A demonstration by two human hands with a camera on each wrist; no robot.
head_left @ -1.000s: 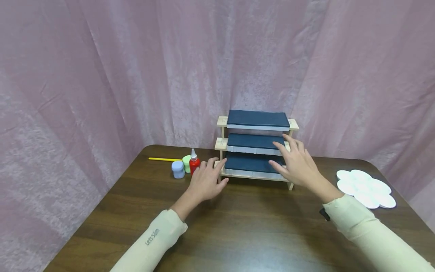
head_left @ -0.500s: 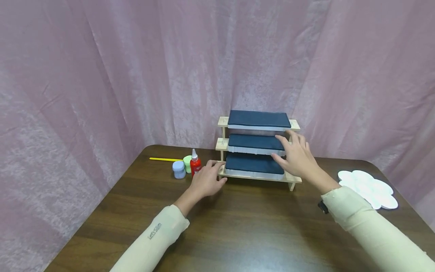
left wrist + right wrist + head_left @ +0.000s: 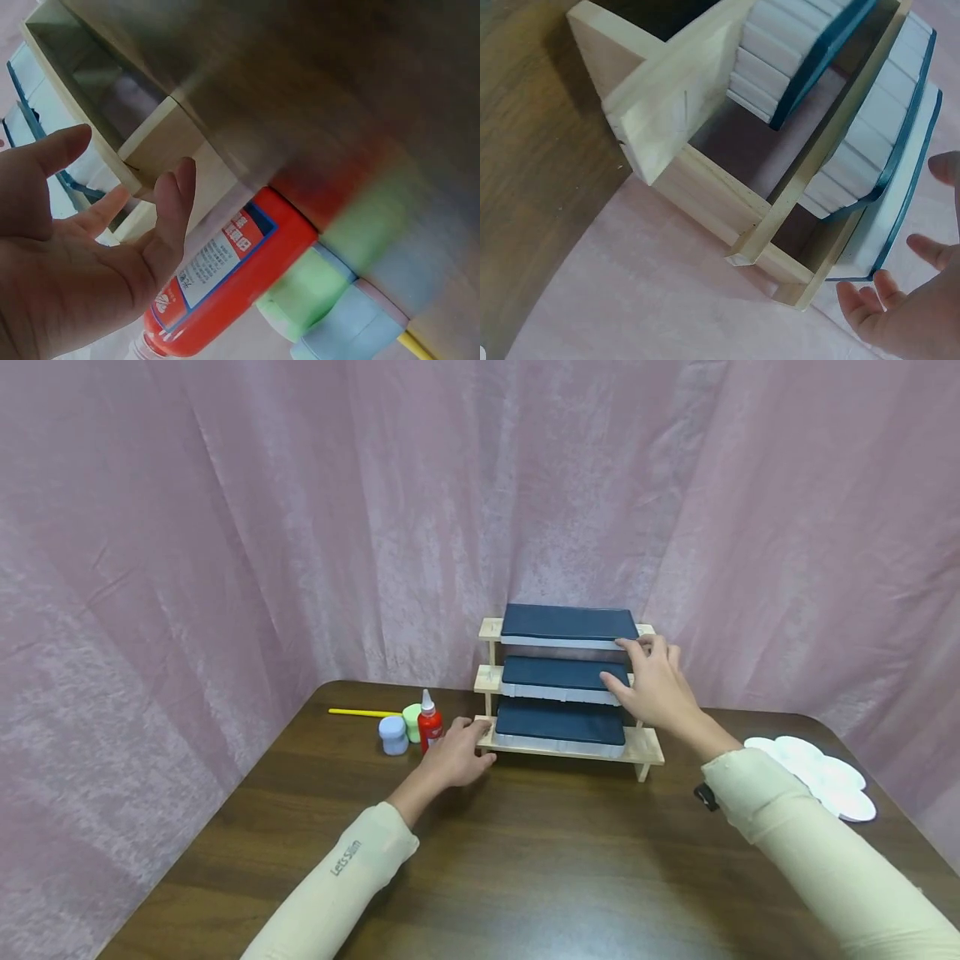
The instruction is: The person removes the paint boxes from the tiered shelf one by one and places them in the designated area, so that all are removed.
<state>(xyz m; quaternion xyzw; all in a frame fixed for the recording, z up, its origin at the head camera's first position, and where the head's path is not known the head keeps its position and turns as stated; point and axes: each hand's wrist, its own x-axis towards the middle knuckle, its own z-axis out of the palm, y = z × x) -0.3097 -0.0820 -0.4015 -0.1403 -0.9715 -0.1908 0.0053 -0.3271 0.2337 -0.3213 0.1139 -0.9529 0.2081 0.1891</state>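
A three-tier wooden rack (image 3: 642, 747) stands on the table, each tier bearing a white box with a dark blue top. My left hand (image 3: 453, 756) is at the left end of the lowest shelf, its fingertips right at the wood, thumb in front. In the left wrist view that hand (image 3: 75, 277) has loosely bent fingers around the shelf's end. My right hand (image 3: 656, 685) reaches to the right side of the rack. Its fingertips are right at the front right corner of the top box (image 3: 566, 622), as the right wrist view shows too, around the box's corner (image 3: 866, 259).
Left of the rack stand a red bottle (image 3: 430, 725) with a pointed nozzle, a blue jar (image 3: 393, 735) and a green jar (image 3: 412, 722). A yellow stick (image 3: 363, 712) lies behind them. A white flower-shaped palette (image 3: 832, 777) lies at the right. A pink curtain (image 3: 300, 527) hangs behind.
My right hand has risen from beside the middle box to the corner of the top box. The left hand has settled at the lowest shelf's left end. The boxes stay in place.
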